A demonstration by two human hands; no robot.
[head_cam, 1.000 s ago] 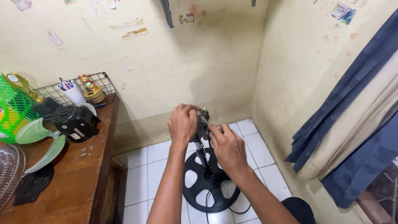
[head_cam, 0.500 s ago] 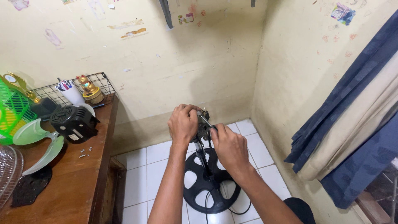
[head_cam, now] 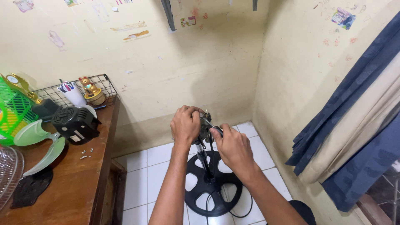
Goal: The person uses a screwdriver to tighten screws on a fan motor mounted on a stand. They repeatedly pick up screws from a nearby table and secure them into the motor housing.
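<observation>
Both hands meet at the top of a black fan stand [head_cam: 203, 160] that rises from a round black base [head_cam: 212, 185] on the white tiled floor [head_cam: 137, 183], close to the corner of the yellowish walls. The left hand [head_cam: 185, 125] wraps over the small dark mechanism [head_cam: 205, 129] at the head of the pole, its fingers curled shut around it. The right hand [head_cam: 233, 146] sits just beside it on the other side, its fingers pinched together on a thin tool [head_cam: 212, 125] whose tip meets that mechanism; what kind of tool it is cannot be told. A black cable [head_cam: 241, 210] trails from the base across the tiles. To the left stands a wooden worktop [head_cam: 75, 183] carrying a black motor housing [head_cam: 75, 124], a pale green fan blade [head_cam: 39, 143], a few small screws [head_cam: 85, 154], a green grille [head_cam: 12, 114], part of a wire fan guard [head_cam: 7, 175] and a flat black piece [head_cam: 29, 187]. At its back, a wire basket [head_cam: 106, 85] holds a white cup of pens [head_cam: 73, 93] and a small golden figurine [head_cam: 91, 91]. A dark blue and beige curtain [head_cam: 358, 116] hangs on the right.
</observation>
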